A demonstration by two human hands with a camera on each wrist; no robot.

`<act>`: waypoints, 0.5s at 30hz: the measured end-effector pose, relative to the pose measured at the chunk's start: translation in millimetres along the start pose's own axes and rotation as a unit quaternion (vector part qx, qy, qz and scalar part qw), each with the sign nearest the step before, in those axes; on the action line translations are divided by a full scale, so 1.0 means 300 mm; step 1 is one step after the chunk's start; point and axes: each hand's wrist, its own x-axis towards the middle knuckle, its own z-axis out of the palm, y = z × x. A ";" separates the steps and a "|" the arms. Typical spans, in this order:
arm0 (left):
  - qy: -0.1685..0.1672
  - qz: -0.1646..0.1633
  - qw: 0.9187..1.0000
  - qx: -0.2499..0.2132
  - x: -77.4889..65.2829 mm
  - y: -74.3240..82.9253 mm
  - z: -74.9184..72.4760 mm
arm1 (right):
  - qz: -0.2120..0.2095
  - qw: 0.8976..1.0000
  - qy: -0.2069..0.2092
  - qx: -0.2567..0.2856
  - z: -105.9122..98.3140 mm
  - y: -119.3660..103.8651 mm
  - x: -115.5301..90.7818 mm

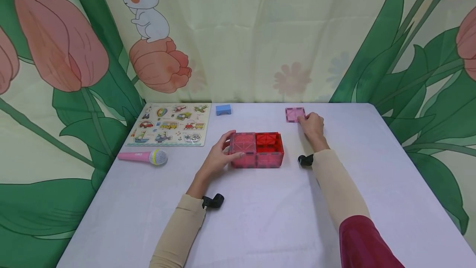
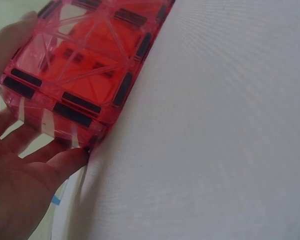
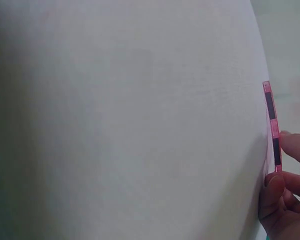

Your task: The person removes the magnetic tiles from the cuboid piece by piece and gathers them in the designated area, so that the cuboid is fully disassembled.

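Observation:
A box of translucent red magnetic tiles [image 1: 256,160], two squares wide, stands on the white table. A tile covers its left half on top, while the right half is uncovered and shows the inside. My left hand [image 1: 217,157] grips the left end, thumb in front and fingers behind; the left wrist view shows the fingers around the end of the box [image 2: 80,65]. Toward the back right, my right hand [image 1: 313,130] pinches the near right corner of a pink square magnetic tile [image 1: 293,114]. The right wrist view has this tile [image 3: 272,120] edge-on, close over the tablecloth.
A picture puzzle board [image 1: 171,125] with vehicle pieces lies at the back left. In front of it is a pink toy microphone [image 1: 143,157]. Near the back edge stands a small blue block [image 1: 223,110]. A printed curtain [image 1: 238,32] hangs behind the table.

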 end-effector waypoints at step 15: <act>-0.001 0.006 1.000 0.001 0.000 -0.004 0.001 | 0.018 0.999 0.005 0.027 -0.010 -0.013 -0.017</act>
